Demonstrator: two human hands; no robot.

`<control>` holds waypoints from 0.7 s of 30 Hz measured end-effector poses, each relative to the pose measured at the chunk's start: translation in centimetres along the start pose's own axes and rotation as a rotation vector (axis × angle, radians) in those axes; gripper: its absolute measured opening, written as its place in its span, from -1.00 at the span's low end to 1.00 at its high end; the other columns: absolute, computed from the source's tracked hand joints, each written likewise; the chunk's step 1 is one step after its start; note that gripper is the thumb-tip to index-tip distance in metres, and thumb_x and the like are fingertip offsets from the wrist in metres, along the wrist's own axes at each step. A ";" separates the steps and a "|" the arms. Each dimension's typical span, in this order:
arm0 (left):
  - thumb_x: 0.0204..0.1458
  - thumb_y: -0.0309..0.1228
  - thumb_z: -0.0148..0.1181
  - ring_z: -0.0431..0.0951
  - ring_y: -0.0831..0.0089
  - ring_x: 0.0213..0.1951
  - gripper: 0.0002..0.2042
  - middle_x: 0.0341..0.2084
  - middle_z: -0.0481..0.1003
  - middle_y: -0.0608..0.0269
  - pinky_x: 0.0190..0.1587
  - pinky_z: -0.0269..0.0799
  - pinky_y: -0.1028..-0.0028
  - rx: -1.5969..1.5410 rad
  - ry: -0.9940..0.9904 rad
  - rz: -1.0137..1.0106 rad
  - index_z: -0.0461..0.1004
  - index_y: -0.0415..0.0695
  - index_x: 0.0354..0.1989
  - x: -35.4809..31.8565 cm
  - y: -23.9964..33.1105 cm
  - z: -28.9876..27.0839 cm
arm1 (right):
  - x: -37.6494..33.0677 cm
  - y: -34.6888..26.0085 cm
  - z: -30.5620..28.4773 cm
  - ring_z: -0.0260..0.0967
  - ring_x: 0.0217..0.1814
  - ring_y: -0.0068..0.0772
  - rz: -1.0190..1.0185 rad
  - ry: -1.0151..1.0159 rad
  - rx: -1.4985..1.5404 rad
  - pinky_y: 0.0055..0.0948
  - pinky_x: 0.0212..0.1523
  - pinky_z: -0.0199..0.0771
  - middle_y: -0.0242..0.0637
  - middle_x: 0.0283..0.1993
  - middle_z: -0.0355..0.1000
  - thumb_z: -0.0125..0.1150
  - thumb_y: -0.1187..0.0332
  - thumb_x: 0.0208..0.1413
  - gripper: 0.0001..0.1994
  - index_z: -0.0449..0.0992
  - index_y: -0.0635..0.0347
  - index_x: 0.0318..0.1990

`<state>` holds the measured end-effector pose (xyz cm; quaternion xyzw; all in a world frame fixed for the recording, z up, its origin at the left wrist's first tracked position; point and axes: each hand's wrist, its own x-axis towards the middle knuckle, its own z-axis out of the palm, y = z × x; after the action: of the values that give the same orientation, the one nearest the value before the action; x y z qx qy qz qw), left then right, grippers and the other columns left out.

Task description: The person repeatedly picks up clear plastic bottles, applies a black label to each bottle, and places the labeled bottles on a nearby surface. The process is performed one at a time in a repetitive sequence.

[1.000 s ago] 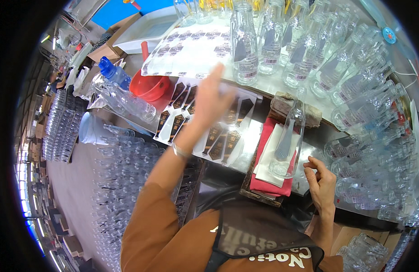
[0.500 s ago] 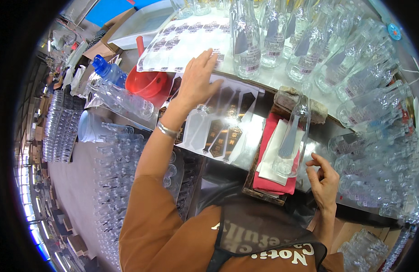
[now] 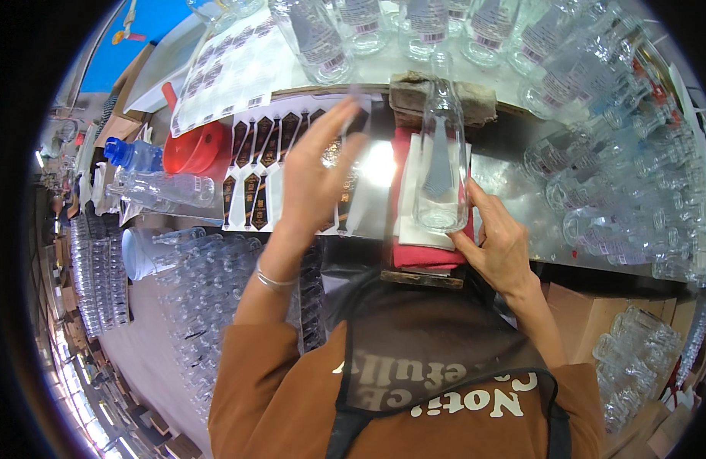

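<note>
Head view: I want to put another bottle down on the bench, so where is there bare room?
One bare patch: the shiny metal bench between the red cloth and the bottles lying at right. Elsewhere crowded: label sheets left of the cloth, upright bottles along the back, the lying bottle by the right hand.

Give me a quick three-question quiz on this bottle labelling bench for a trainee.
1. True or false: the clear glass bottle lies on its side on a white cloth over a red one.
2. Which of the hands touches the bottle's base? A) left hand B) right hand
3. What colour is the funnel left of the dark label sheet?

Key: 1 true; 2 B; 3 red.
</note>
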<state>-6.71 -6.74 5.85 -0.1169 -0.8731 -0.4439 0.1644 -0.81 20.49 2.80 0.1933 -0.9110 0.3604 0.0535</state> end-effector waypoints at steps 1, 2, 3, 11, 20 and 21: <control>0.05 -0.41 0.36 0.46 0.12 0.22 -0.52 0.20 0.45 -0.04 0.30 0.27 0.16 0.118 -0.016 0.154 0.48 -0.22 0.17 -0.1 2.2 0.8 | 0.0 0.0 0.0 0.47 -0.37 -0.15 -0.010 0.007 -0.004 -0.25 -0.37 0.50 -0.13 -0.13 0.50 0.44 0.39 -0.12 -0.26 0.33 0.26 0.30; -0.02 -0.37 0.41 0.39 0.14 0.28 -0.44 0.24 0.41 -0.02 0.35 0.17 0.09 0.286 -0.053 0.281 0.44 -0.23 0.20 -0.6 3.5 1.6 | -0.1 0.2 0.1 0.42 -0.46 -0.24 -0.025 0.011 -0.007 -0.31 -0.41 0.47 -0.14 -0.10 0.50 0.47 0.40 -0.14 -0.24 0.32 0.25 0.32; -0.06 -0.29 0.45 0.32 0.16 0.33 -0.38 0.30 0.34 -0.02 0.38 0.09 0.03 0.340 -0.099 0.347 0.42 -0.24 0.20 -1.0 4.8 2.3 | 0.0 0.2 0.1 0.37 -0.54 -0.34 -0.040 0.015 -0.010 -0.37 -0.45 0.45 -0.15 -0.08 0.51 0.49 0.42 -0.15 -0.21 0.32 0.24 0.33; -0.12 -0.26 0.45 0.14 -0.11 0.41 -0.48 0.39 0.16 -0.15 0.39 -0.02 -0.11 0.167 -0.380 0.394 0.55 -0.02 0.10 -4.8 5.2 4.1 | -0.1 0.6 0.3 0.41 -0.49 -0.28 -0.043 0.027 0.001 -0.33 -0.42 0.46 -0.16 -0.12 0.50 0.49 0.40 -0.11 -0.25 0.34 0.20 0.31; -0.01 -0.29 0.40 0.17 -0.11 0.39 -0.43 0.40 0.11 -0.21 0.40 0.03 -0.01 0.085 -0.234 0.233 0.45 0.06 0.26 -1.2 1.6 5.5 | 2.7 2.1 -1.2 0.44 -0.41 -0.60 0.278 -0.106 0.736 -0.52 -0.33 0.47 -0.21 0.02 0.54 0.26 0.29 0.19 -0.53 0.43 0.40 0.18; -0.01 -0.30 0.39 0.18 -0.10 0.39 -0.42 0.40 0.11 -0.21 0.39 0.05 0.01 0.078 -0.234 0.229 0.45 0.06 0.26 -1.3 1.7 5.5 | 3.7 2.5 -0.9 0.44 -0.41 -0.63 0.356 -0.144 0.825 -0.53 -0.33 0.47 -0.19 0.02 0.55 0.21 0.22 0.26 -0.52 0.41 0.39 0.21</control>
<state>-5.92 -1.37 3.59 -0.2600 -0.8838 -0.3714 0.1152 -5.26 21.62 2.79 0.0633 -0.7116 0.6825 -0.1545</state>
